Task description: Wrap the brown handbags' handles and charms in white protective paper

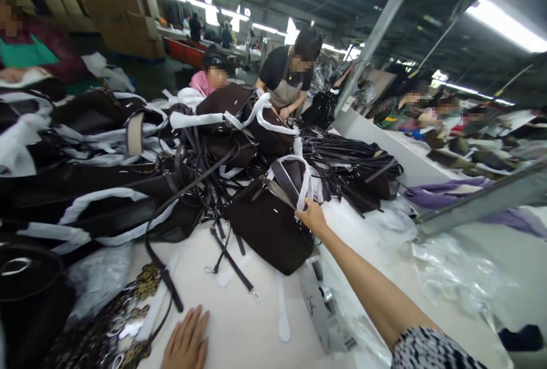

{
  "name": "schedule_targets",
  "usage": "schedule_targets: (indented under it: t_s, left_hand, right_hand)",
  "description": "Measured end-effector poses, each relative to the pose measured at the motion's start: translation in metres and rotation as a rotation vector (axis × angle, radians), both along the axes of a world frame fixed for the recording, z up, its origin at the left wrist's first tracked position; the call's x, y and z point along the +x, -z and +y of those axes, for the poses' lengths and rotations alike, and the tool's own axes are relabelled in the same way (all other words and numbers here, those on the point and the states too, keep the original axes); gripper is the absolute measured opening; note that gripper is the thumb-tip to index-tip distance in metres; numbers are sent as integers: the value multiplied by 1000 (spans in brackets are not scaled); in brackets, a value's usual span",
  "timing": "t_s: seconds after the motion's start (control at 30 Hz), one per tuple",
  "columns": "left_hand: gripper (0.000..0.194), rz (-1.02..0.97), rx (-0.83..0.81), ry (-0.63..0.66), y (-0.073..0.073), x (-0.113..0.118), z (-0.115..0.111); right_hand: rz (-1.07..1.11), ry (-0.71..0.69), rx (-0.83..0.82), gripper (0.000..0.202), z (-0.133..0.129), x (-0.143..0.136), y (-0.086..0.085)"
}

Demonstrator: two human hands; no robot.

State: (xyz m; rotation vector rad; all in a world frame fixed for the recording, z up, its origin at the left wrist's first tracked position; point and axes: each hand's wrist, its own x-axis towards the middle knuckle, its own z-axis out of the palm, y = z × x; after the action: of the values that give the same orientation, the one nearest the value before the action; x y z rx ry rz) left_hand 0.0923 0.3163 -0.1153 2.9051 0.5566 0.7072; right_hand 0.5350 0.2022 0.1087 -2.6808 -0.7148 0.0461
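My right hand (311, 216) reaches far out and grips the white-wrapped handle of a dark brown handbag (269, 226) lying on the white table (243, 329). My left hand (187, 343) rests flat on the table near its front edge, fingers apart, holding nothing. It lies beside a leopard-print strap (128, 312) and a black strap (164, 278).
A big heap of dark bags with white-wrapped handles (128, 147) and loose black straps (342, 152) covers the table's left and back. Clear plastic bags (448, 278) lie at the right. Other people work across the table and at benches beyond. Cardboard boxes (119, 4) are stacked at the far left.
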Motion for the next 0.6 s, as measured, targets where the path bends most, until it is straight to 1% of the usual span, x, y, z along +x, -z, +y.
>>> schedule_targets:
  t_s: [0.07, 0.1, 0.17, 0.2, 0.27, 0.33, 0.37, 0.4, 0.47, 0.5, 0.53, 0.6]
  left_hand:
    - [67, -18, -51, -16, -1, 1, 0]
    - [61, -20, -111, -25, -3, 1, 0]
    - [46, -31, -306, -63, -15, 4, 4]
    - [41, -47, -440, -98, -25, 6, 6]
    - [43, -99, -767, -188, -56, 13, 11]
    - [50, -180, -1132, -278, -95, 21, 16]
    - [54, -270, -1281, -319, -116, 25, 18]
    - [57, -332, -1385, -335, -137, 29, 19]
    - [58, -370, -1517, -276, -174, 36, 17]
    - [56, -382, -1545, -249, -190, 38, 14]
    - [53, -408, -1566, -198, -203, 40, 9]
    - [47, -449, -1616, -163, -222, 42, -2]
  right_hand:
    - [-83, -163, 121, 6, 2, -26, 1]
    - [-133, -261, 172, 6, 3, -41, 1]
    - [-216, -456, 249, 10, 3, -73, -2]
    - [-244, -543, 272, 13, 3, -89, -5]
    - [-285, -695, 314, 19, 0, -120, -14]
    - [-316, -841, 368, 23, -6, -151, -25]
    - [-320, -919, 400, 25, -10, -167, -30]
    - [-315, -997, 432, 25, -15, -183, -35]
    - [-282, -1116, 483, 25, -25, -213, -43]
    - [-258, -1149, 506, 25, -30, -227, -46]
    - [-231, -1169, 529, 25, -34, -240, -48]
    - [-177, -1200, 580, 23, -41, -261, -54]
